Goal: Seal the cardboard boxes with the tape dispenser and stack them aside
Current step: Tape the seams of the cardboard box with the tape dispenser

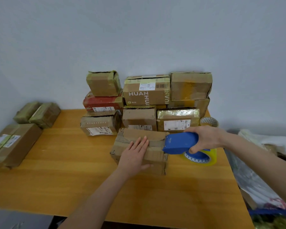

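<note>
Cardboard box [153, 155], worn and ragged along its edges, sits near the middle of the wooden table [64, 179], its top flaps folded shut. The left hand [135, 153] lies flat on the lid, fingers straight and close together pointing away from the person, with the thumb hanging over the near side. The right hand [205, 138] has its fingers curled round the blue tape dispenser [180, 142]. The dispenser's front edge meets the right end of the box top, at the seam between the flaps. A yellowish tape roll [205, 160] mounted in the dispenser hangs below that hand, just beside the box's right side and close above the table.

Behind the box, against the pale wall [139, 38], stands a pile of stacked boxes [139, 116], two and three high, most of them wrapped in tape and bearing white shipping labels. One of them is a red box [102, 103] with a small taped box [103, 84] on top, and another is printed with the letters HUAN [145, 95]. A spare tape roll [209, 122] stands at the right end of the pile, near the table's far edge.

At the table's left edge lies a long flat box [15, 144], with two tape-wrapped parcels [37, 114] just behind it. To the right of the table, plastic bags [254, 179] lie heaped.
</note>
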{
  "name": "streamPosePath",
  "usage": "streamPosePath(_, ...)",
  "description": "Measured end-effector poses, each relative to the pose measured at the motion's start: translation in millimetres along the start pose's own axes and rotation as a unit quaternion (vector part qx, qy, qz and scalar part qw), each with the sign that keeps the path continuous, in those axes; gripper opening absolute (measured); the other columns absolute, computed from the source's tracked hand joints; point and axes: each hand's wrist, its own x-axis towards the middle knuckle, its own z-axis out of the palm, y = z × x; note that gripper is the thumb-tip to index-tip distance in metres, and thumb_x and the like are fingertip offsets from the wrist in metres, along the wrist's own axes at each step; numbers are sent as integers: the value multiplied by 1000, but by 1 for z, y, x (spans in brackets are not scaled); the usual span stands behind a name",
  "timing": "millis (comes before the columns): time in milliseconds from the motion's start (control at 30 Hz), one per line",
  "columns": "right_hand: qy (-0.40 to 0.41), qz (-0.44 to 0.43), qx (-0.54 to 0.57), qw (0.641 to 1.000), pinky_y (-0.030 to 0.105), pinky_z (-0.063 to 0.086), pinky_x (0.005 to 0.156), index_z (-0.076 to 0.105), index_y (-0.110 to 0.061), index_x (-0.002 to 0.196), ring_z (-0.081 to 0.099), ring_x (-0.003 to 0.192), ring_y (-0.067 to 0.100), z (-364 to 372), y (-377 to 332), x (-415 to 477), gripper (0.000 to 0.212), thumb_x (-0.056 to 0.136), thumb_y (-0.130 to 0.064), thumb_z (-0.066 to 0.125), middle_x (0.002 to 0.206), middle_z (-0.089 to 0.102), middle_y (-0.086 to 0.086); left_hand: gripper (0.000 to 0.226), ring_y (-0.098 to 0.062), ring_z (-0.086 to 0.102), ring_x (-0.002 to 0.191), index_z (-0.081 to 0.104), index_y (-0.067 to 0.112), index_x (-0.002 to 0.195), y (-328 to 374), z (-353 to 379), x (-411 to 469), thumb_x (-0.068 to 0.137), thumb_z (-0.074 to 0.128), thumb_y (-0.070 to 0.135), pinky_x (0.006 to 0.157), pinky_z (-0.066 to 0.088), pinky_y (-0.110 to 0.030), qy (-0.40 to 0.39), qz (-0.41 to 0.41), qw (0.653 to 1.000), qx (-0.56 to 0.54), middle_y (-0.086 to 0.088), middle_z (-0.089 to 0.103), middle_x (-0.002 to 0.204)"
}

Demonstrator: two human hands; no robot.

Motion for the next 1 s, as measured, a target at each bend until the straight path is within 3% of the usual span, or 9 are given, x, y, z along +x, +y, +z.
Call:
streamPosePath(133, 3, 6, -35, 999, 38, 55, 83, 46, -40, 123, 59, 92, 16, -3, -2, 2, 62, 68, -54, 71, 103, 59, -9, 106, -17, -19, 145, -23, 16, 144, 28, -1, 7, 84, 43, 72, 117, -12, -36, -6, 23, 1000, -4, -3, -25, 155)
streamPosePath(600, 21, 0, -47, 999, 35, 54, 80, 44, -37, 125, 58, 92, 16, 5, 0, 1, 65, 69, -58, 70, 104, 58, -8, 105, -13, -18, 145, -18, 18, 148, 36, 4, 16, 85, 51, 65, 115, -14, -34, 1, 50, 999, -15, 1, -25, 154)
streamPosePath(900, 21, -31, 104, 994, 36, 54, 86, 51, -35, 123, 60, 96, 12, 7, 26, -16, 58, 73, -36, 79, 108, 60, -8, 103, -12, -18, 144, -20, 18, 147, 35, 7, 13, 86, 50, 62, 115, -14, -33, 14, 59, 998, -17, 2, -27, 152)
streamPosePath(1000, 8, -34, 169, 985, 28, 55, 82, 54, -36, 120, 62, 94, 9, 10, 37, -22, 55, 73, -26, 80, 106, 62, -8, 103, -10, -19, 143, -17, 16, 150, 35, 6, 11, 86, 51, 62, 115, -14, -32, 14, 62, 998, -17, 1, -27, 151)
